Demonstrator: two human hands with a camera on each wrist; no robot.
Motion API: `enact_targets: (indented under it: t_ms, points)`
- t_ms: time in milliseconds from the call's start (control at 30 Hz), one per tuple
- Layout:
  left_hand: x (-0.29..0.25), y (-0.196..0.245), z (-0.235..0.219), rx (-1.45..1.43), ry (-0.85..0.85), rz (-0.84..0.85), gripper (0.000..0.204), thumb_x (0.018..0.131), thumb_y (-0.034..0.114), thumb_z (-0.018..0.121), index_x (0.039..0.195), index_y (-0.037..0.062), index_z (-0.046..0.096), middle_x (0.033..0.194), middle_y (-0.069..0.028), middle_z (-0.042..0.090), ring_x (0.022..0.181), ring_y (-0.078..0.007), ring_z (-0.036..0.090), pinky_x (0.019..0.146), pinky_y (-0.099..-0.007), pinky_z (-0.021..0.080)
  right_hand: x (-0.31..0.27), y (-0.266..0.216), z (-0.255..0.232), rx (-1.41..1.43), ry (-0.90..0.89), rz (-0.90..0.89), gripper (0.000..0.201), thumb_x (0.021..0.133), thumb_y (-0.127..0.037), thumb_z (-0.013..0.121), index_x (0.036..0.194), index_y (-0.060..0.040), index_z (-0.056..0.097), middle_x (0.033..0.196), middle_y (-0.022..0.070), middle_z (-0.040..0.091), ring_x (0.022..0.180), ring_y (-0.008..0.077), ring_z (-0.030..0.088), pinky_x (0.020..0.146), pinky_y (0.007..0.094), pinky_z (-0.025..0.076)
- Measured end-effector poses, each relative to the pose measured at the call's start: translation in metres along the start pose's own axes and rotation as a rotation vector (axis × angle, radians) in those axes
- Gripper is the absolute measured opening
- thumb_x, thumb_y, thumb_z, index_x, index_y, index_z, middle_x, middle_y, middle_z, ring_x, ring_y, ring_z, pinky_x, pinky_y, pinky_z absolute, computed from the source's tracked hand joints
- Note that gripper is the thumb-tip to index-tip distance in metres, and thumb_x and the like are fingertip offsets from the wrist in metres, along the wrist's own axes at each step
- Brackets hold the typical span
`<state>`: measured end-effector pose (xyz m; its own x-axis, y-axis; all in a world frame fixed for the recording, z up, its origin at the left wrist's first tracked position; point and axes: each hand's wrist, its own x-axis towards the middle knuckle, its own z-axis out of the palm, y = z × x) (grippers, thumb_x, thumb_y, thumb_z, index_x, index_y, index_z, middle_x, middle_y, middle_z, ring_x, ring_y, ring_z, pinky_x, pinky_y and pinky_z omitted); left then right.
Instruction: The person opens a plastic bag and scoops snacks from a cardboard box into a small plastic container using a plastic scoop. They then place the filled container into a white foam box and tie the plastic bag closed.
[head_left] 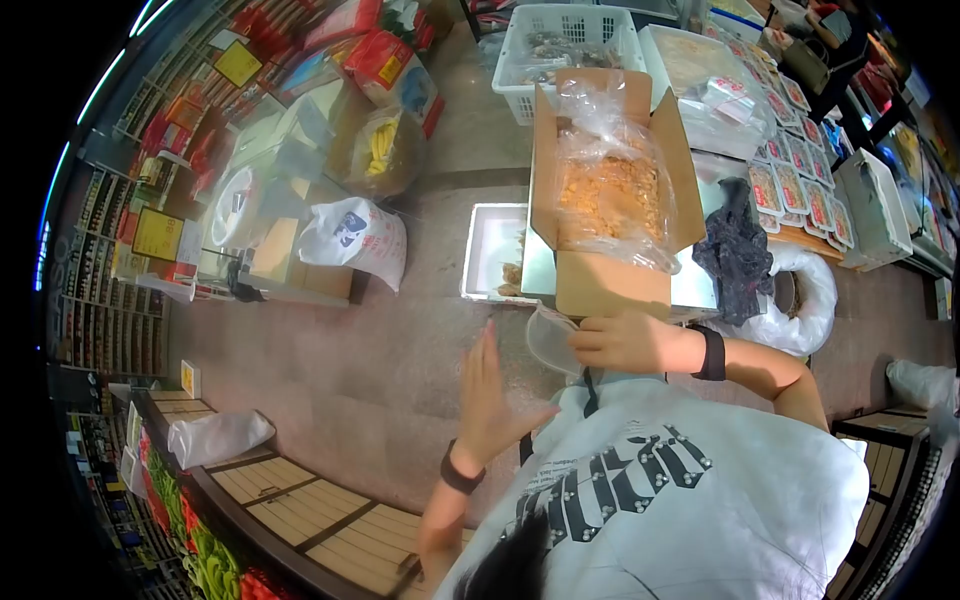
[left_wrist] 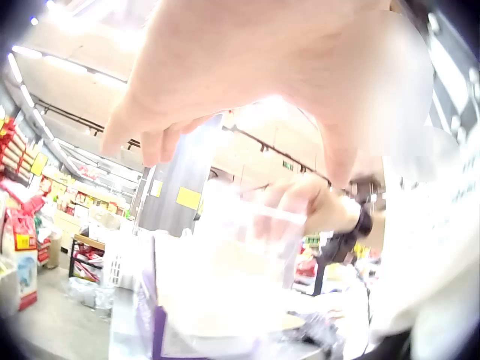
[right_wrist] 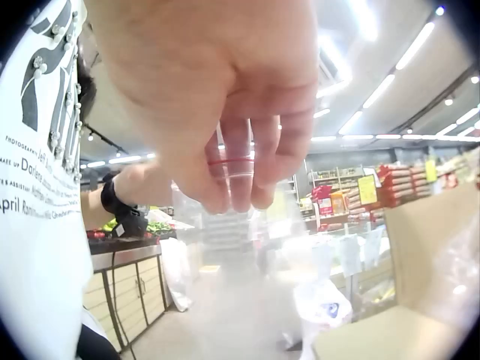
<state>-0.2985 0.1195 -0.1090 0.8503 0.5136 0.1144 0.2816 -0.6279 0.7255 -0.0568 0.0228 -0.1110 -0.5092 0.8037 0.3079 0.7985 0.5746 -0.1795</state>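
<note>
My right hand (head_left: 638,343) pinches the top edge of a clear plastic bag (head_left: 550,338) just in front of the cardboard box. In the right wrist view the bag (right_wrist: 240,255) hangs below the curled fingers, and a thin red line runs along its top. To the left of the bag, my left hand (head_left: 488,400) is held up with straight fingers and the thumb spread away, holding nothing. The open cardboard box (head_left: 613,285) is lined with clear plastic, and orange-brown crumbly food (head_left: 605,195) lies inside it.
A white foam box (head_left: 485,290) stands left of the cardboard box. Behind are a white basket (head_left: 510,95) and a translucent tub (head_left: 720,140). A black plastic bag (head_left: 735,250) lies to the right, beside packed trays (head_left: 790,185). A white sack (head_left: 360,240) stands at left.
</note>
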Motion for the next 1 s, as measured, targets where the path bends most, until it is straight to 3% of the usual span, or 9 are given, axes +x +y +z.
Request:
enact_targets:
  t_ms: [33,167,367,467,567,667,767,1000]
  points:
    - [0.009,-0.007,0.009,0.11,0.039,0.013,0.124,0.056,0.035,0.086,0.145,-0.0025,0.008,0.148,-0.0221,0.022,0.138,-0.035,0.02,0.112,-0.0492,0.006,0.003,-0.003,-0.006,-0.051,-0.008,0.005,0.016,0.072,-0.016,0.061,0.084,-0.008,0.056,0.09,0.0011,0.053,0.085,0.0163,0.055,0.061,0.0279,0.05]
    - [0.04,-0.011,0.026,-0.075,0.014,0.074,0.125,0.053,0.038,0.086,0.143,-0.0027,0.01,0.145,-0.0199,0.026,0.134,-0.037,0.025,0.11,-0.0581,0.007,0.006,-0.005,-0.012,0.033,-0.038,-0.058,0.017,0.073,-0.013,0.061,0.088,-0.0056,0.058,0.1,0.0044,0.058,0.091,0.018,0.058,0.064,0.0282,0.052]
    - [0.065,-0.024,0.04,-0.08,0.02,0.231,0.116,0.053,0.036,0.084,0.14,-0.0022,0.018,0.133,-0.0185,0.037,0.126,-0.0356,0.036,0.11,-0.0594,0.006,0.004,0.0,-0.013,0.282,0.207,0.075,0.025,0.08,-0.012,0.065,0.104,-0.0042,0.061,0.105,0.0081,0.06,0.091,0.0213,0.061,0.065,0.029,0.052]
    - [0.075,-0.028,0.043,-0.077,0.059,0.25,0.112,0.055,0.036,0.083,0.139,-0.0023,0.02,0.127,-0.0181,0.04,0.122,-0.0352,0.039,0.11,-0.0601,0.008,0.009,-0.005,-0.041,0.791,0.288,0.606,0.026,0.084,-0.017,0.063,0.105,-0.0025,0.059,0.101,0.0095,0.058,0.086,0.0221,0.059,0.068,0.0282,0.05]
    - [0.089,-0.014,0.041,-0.01,0.092,0.293,0.109,0.057,0.036,0.081,0.138,-0.0032,0.021,0.126,-0.0184,0.041,0.121,-0.0352,0.04,0.11,-0.0604,0.011,0.02,0.025,-0.032,0.617,0.475,0.744,0.023,0.083,-0.015,0.065,0.102,-0.0018,0.061,0.094,0.0084,0.06,0.08,0.0174,0.059,0.067,0.0254,0.048]
    - [0.103,-0.006,0.045,0.014,0.092,0.323,0.105,0.057,0.035,0.08,0.137,-0.0045,0.023,0.124,-0.0193,0.042,0.119,-0.0354,0.04,0.109,-0.0601,0.013,0.017,0.056,-0.023,1.161,0.205,0.843,0.026,0.082,-0.014,0.069,0.104,-0.0015,0.062,0.089,0.0032,0.063,0.078,0.0087,0.059,0.064,0.0224,0.048]
    - [0.114,-0.005,0.049,0.043,0.083,0.275,0.103,0.057,0.033,0.079,0.137,-0.0054,0.025,0.122,-0.0202,0.042,0.118,-0.0364,0.04,0.109,-0.0594,0.014,0.011,0.077,-0.013,1.373,0.279,0.753,0.021,0.082,-0.014,0.069,0.097,-0.0012,0.063,0.083,0.0009,0.062,0.075,0.0066,0.057,0.064,0.0216,0.046]
    - [0.142,0.005,0.054,0.087,-0.015,0.242,0.102,0.057,0.03,0.078,0.136,-0.0066,0.025,0.119,-0.0217,0.043,0.114,-0.0394,0.042,0.109,-0.059,0.015,-0.007,0.105,-0.024,1.047,0.238,0.854,0.014,0.083,-0.011,0.067,0.092,-0.0016,0.062,0.079,-0.0001,0.061,0.073,0.0066,0.055,0.067,0.0226,0.046]
